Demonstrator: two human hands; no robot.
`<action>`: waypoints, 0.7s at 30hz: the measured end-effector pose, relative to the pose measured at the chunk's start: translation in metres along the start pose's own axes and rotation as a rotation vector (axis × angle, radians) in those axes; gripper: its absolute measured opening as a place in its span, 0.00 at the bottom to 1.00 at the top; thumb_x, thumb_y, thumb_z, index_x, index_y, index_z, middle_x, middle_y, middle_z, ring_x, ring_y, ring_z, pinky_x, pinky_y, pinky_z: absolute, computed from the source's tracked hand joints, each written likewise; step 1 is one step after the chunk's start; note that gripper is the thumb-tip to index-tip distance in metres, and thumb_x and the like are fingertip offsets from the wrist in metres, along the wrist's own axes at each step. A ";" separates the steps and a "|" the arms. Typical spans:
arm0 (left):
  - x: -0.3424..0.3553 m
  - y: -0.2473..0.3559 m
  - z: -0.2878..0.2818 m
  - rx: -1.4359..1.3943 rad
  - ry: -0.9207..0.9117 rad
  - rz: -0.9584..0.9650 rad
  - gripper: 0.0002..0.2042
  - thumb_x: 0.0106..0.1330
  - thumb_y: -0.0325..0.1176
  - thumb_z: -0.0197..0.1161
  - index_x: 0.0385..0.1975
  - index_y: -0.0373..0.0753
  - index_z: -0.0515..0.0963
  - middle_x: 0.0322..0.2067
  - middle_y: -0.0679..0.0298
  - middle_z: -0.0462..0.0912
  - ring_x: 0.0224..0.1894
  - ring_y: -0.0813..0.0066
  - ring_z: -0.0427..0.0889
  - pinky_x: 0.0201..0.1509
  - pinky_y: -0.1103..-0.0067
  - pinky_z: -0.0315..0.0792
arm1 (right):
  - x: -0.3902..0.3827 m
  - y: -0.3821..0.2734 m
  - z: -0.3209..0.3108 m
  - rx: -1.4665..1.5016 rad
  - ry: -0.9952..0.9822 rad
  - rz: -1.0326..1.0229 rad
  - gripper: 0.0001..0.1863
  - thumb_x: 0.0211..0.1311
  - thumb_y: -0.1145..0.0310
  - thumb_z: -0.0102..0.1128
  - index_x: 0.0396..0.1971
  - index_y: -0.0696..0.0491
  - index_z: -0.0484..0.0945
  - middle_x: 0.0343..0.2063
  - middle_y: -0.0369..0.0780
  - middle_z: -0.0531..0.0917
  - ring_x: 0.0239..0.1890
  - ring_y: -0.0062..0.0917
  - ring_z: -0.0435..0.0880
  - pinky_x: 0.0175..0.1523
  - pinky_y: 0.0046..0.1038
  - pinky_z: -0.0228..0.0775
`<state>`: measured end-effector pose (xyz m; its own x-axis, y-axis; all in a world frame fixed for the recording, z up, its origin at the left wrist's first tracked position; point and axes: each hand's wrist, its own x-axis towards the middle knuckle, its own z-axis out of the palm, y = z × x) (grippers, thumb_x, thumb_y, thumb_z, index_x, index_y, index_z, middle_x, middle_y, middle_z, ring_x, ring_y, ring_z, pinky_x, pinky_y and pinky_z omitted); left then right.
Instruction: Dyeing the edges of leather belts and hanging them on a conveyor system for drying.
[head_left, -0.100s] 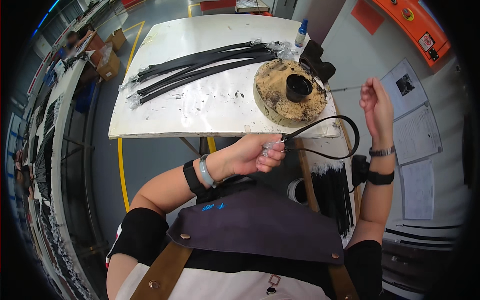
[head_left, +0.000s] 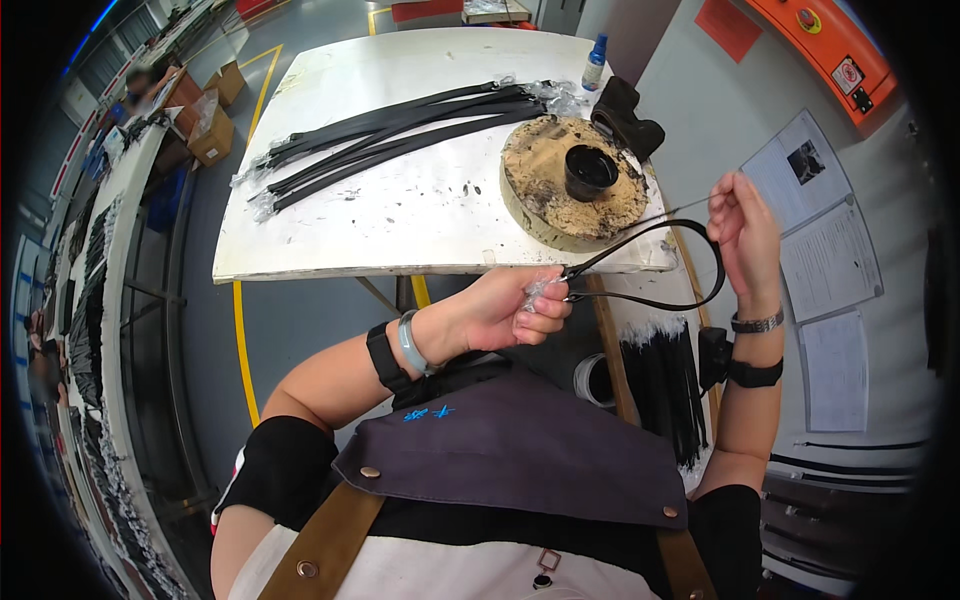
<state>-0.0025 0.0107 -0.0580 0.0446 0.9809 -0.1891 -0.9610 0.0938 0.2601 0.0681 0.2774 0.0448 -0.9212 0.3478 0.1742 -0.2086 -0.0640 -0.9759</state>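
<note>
My left hand point(head_left: 520, 308) is closed round the two ends of a black strap point(head_left: 718, 262), just off the table's front edge. Clear plastic wrap point(head_left: 545, 288) covers the strap's ends, and the rest bows out to the right in a loop. On the right, my raised right hand point(head_left: 742, 225) pinches a thin rod point(head_left: 685, 207), its far end pointing left toward the round block. A small black cup point(head_left: 590, 172) of dark, glossy content sits on that stained, tan-topped block point(head_left: 525, 190). The rod's kind is too fine to make out.
Several black straps with plastic-wrapped ends point(head_left: 400, 140) lie across the white table point(head_left: 340, 235). A blue-capped bottle point(head_left: 595, 65) and a black holder point(head_left: 625, 118) stand at its far right. More straps point(head_left: 665, 390) hang below. Papers point(head_left: 830, 250) cover the right wall.
My right hand has come slightly down and nearer, bringing the rod lower, close to the strap loop. The left hand keeps its grip almost unmoved.
</note>
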 end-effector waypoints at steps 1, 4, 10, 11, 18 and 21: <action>0.002 0.000 0.000 -0.005 -0.031 -0.002 0.16 0.68 0.43 0.38 0.18 0.47 0.60 0.17 0.74 0.57 0.15 0.87 0.52 0.16 0.88 0.46 | -0.006 0.002 0.001 -0.025 -0.059 0.021 0.13 0.66 0.62 0.42 0.29 0.55 0.69 0.23 0.34 0.72 0.22 0.14 0.69 0.25 0.16 0.64; 0.007 -0.001 0.000 -0.015 -0.077 -0.026 0.16 0.68 0.43 0.38 0.18 0.47 0.59 0.17 0.74 0.57 0.15 0.86 0.52 0.16 0.87 0.47 | -0.016 0.006 0.003 -0.026 -0.072 0.044 0.13 0.66 0.62 0.41 0.28 0.55 0.69 0.22 0.34 0.72 0.22 0.13 0.69 0.24 0.16 0.65; 0.011 -0.004 -0.001 -0.010 -0.129 -0.046 0.17 0.68 0.44 0.38 0.16 0.47 0.59 0.17 0.75 0.57 0.15 0.87 0.52 0.16 0.87 0.47 | -0.022 0.004 0.006 -0.087 -0.075 0.059 0.14 0.66 0.61 0.40 0.28 0.55 0.69 0.22 0.34 0.72 0.22 0.12 0.69 0.24 0.15 0.66; 0.011 -0.004 0.000 -0.005 -0.139 -0.042 0.18 0.68 0.44 0.38 0.16 0.47 0.59 0.17 0.75 0.57 0.15 0.87 0.52 0.16 0.87 0.47 | -0.022 0.004 0.007 -0.095 -0.080 0.060 0.14 0.66 0.61 0.40 0.28 0.55 0.69 0.21 0.34 0.72 0.22 0.12 0.69 0.24 0.15 0.66; 0.008 -0.004 0.003 0.005 -0.105 -0.044 0.19 0.69 0.45 0.38 0.13 0.47 0.58 0.15 0.76 0.56 0.15 0.87 0.51 0.17 0.88 0.47 | -0.021 0.005 0.010 -0.133 -0.094 0.057 0.14 0.66 0.61 0.40 0.28 0.55 0.69 0.21 0.34 0.72 0.22 0.12 0.69 0.24 0.14 0.66; 0.008 -0.005 0.003 0.007 -0.104 -0.043 0.20 0.69 0.45 0.38 0.13 0.47 0.58 0.15 0.76 0.56 0.15 0.88 0.50 0.17 0.88 0.47 | -0.021 0.006 0.012 -0.133 -0.089 0.055 0.14 0.66 0.61 0.41 0.28 0.55 0.69 0.22 0.35 0.72 0.22 0.12 0.69 0.23 0.14 0.66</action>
<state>0.0031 0.0182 -0.0578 0.1137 0.9884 -0.1009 -0.9557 0.1366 0.2606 0.0823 0.2587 0.0368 -0.9569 0.2622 0.1252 -0.1172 0.0461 -0.9920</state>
